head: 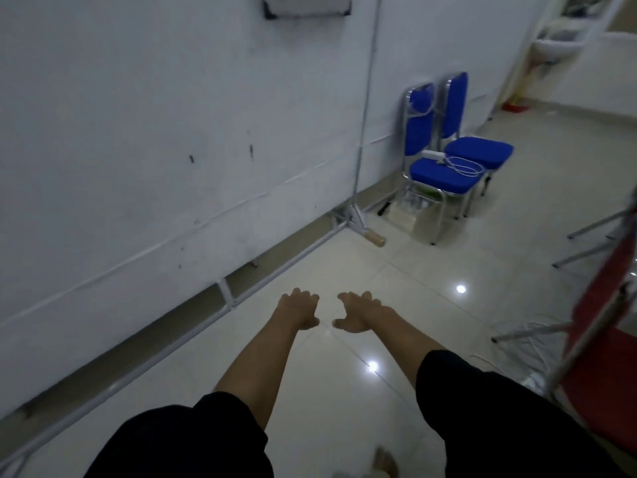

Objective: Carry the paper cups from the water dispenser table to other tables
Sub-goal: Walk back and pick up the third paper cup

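My left hand (299,308) and my right hand (358,312) are stretched out in front of me over the glossy tiled floor, palms down, fingers apart, thumbs pointing at each other. Neither hand holds anything. Black sleeves cover my upper arms. No paper cup, water dispenser or dispenser table shows in this view.
A white partition wall (155,150) on a metal base frame (227,301) runs along the left. Two blue chairs (444,160) stand against it, a white cable lying on the nearer seat and a box underneath. A red-covered table edge (599,326) with metal legs is at right. A washbasin (555,46) is far back.
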